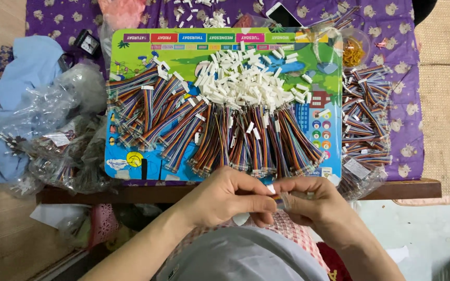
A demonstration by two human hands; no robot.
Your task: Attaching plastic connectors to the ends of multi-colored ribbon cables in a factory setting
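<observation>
At the near edge of the colourful board, the left hand and right hand are meeting, both pinching a small white connector, just near of the multicoloured wire bundles.

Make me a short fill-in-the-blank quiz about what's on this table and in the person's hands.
1. The pile of small connectors on the board is ____ in colour.
2. The left hand and right hand meet at the table's ____ edge.
3. The cloth under the board is ____ .

Missing words: white; near; purple
</observation>
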